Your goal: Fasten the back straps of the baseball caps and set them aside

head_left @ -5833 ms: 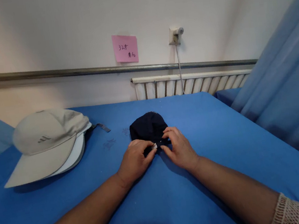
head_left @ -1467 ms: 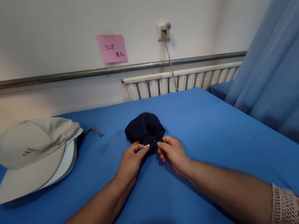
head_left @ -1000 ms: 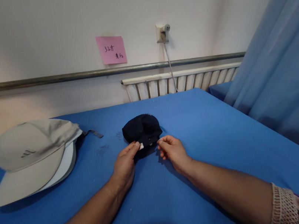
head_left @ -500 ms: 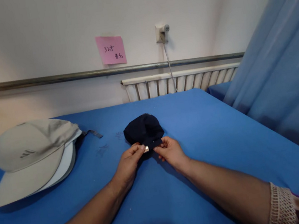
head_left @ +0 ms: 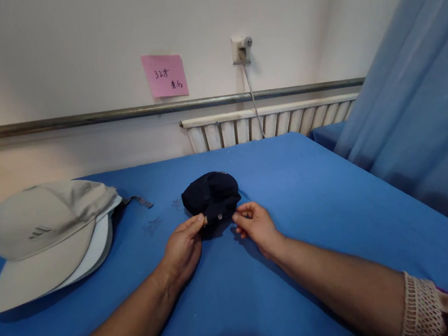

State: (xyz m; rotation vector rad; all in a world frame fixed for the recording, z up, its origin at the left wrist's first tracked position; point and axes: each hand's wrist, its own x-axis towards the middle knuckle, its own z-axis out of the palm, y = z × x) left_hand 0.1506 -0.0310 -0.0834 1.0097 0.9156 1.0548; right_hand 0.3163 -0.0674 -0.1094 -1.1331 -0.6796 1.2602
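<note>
A dark navy cap point(head_left: 211, 192) lies on the blue-covered bed, its back strap and a small shiny buckle point(head_left: 220, 216) turned towards me. With thumb and fingers closed, my left hand point(head_left: 183, 247) pinches the strap's left side. At the cap's lower right edge, my right hand point(head_left: 258, 227) has thumb and forefinger pinched together on what looks like the strap's other end; its exact grip is partly hidden. The other fingers of that hand are curled.
Stacked light caps, the top one a beige cap point(head_left: 42, 223), sit at the left with a strap trailing right. The blue bed point(head_left: 317, 204) meets a wall with a radiator point(head_left: 276, 121), rail point(head_left: 115, 115) and plugged socket point(head_left: 240, 50). A blue curtain point(head_left: 418, 88) hangs at right.
The navy cap and my left hand have shifted slightly left. The strap has turned, so the buckle now shows smaller between my hands. My right hand has barely moved.
</note>
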